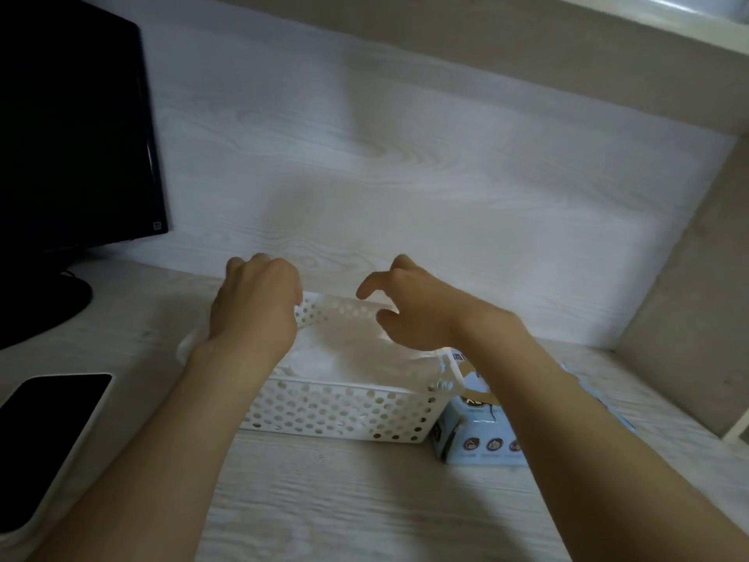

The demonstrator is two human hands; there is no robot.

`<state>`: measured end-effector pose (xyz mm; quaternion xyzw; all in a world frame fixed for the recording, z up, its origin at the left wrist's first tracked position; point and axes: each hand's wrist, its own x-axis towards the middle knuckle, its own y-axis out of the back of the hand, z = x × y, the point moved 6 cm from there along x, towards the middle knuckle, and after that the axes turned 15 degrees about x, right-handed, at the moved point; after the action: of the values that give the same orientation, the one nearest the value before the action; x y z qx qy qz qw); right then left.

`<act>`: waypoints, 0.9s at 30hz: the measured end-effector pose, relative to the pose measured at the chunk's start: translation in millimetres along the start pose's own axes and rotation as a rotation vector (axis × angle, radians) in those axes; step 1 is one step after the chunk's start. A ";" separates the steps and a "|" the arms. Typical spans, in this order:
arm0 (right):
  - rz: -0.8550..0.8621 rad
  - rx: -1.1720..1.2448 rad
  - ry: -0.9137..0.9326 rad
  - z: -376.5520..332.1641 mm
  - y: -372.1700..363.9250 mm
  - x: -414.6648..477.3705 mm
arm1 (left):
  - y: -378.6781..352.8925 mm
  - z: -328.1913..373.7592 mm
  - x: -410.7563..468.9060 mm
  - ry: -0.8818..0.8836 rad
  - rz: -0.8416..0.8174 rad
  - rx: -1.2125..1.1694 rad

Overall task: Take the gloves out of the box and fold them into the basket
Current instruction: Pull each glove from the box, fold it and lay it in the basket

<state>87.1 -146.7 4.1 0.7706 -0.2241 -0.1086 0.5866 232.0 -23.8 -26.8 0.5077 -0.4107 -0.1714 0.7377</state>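
A white perforated basket [340,411] stands on the desk at centre, with thin clear plastic gloves [344,358] lying crumpled inside. My left hand [255,306] is at the basket's far left corner, fingers curled down on a glove whose edge sticks out beside my wrist [187,347]. My right hand [409,310] hovers over the far right part of the basket, its thumb and loosely bent fingers apart with nothing visibly between them. The light blue glove box [478,436] lies to the right of the basket, partly hidden under my right forearm.
A black monitor [73,127] on its stand fills the far left. A dark phone on a white pad [48,415] lies at the near left. A pale wall panel rises behind the basket, and a side panel closes the desk on the right.
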 end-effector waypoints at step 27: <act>0.104 0.169 0.035 15.9 -10.3 -38.2 | 21.9 35.0 -20.4 -0.002 0.126 0.073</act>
<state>49.1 -140.0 -13.9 0.8063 -0.2620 -0.0452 0.5284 188.8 -22.1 -11.0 0.5073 -0.4487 -0.1100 0.7275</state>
